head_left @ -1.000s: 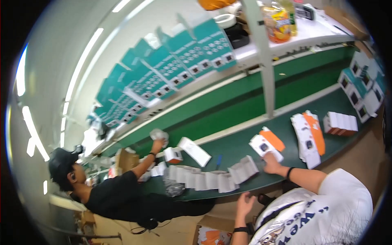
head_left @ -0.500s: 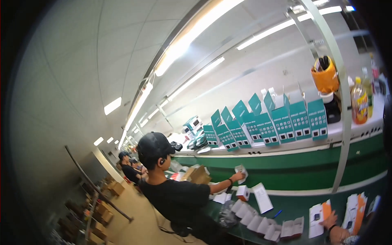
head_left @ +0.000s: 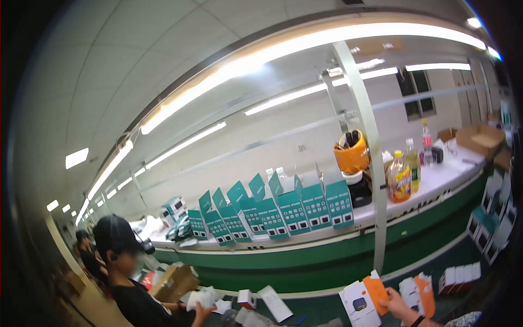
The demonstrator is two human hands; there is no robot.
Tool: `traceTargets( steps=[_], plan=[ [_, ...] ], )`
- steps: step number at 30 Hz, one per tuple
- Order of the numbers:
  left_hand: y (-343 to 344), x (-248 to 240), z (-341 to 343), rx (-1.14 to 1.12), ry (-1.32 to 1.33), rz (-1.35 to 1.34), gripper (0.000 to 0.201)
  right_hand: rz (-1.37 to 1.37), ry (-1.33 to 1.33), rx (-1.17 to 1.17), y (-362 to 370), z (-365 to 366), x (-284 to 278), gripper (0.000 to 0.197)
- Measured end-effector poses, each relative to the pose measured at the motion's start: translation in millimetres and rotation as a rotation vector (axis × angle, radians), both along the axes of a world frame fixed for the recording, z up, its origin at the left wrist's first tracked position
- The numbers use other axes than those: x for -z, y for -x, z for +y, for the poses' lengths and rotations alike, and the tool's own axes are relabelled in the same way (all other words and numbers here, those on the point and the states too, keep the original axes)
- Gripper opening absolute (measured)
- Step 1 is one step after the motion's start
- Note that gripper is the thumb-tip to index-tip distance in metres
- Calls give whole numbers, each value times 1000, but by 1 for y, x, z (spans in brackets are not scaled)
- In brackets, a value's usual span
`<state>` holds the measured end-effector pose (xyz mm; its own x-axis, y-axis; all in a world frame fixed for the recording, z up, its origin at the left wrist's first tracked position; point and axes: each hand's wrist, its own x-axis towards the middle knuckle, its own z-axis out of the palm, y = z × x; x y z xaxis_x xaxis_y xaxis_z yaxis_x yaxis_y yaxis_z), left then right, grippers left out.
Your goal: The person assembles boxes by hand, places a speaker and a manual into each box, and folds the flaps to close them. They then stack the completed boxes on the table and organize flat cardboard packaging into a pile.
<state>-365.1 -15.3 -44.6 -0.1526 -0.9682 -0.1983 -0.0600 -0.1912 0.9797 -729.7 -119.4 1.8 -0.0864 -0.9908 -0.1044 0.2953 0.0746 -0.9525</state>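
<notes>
The dark green surface (head_left: 324, 312) spans the lower view; the white shelf (head_left: 441, 171) above bears a row of teal cartons (head_left: 272, 218), fronts printed with white lettering and small square pictures. Over the surface, at right, is a white-and-orange packaging sleeve (head_left: 359, 313), showing a dark device and print too small to read. Just beside it lies similar packaging (head_left: 411, 291). The right hand (head_left: 399, 306) has its fingers clamped on the sleeve's orange panel (head_left: 375, 291); the left hand's I cannot tell.

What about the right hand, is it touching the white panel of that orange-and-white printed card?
No, the right hand has its fingers on the orange panel, right of the white one.
</notes>
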Motion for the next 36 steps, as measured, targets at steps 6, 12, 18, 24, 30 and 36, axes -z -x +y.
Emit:
traceTargets(
  steps=[6, 12, 18, 24, 30, 36],
  plan=[
    [74, -116, -44, 54, 142, 515, 48, 112, 125, -260, -40, 53, -96, 52],
    [73, -172, -46, -31, 369, 160, 39, 666, 548, -33, -94, 49, -155, 72],
    [62, -185, -36, -25, 456, 113, 38, 655, 518, 38, -120, 51, -162, 62],
    [54, -171, -21, -175, 382, 67, 47, 538, 382, -141, -129, 59, -152, 61],
    [46, -164, -17, -230, 430, 178, 90, 533, 381, -237, -134, 66, -151, 61],
    [53, -149, -21, -274, 527, 268, 98, 251, 373, -256, -150, 81, -131, 55]
  ],
)
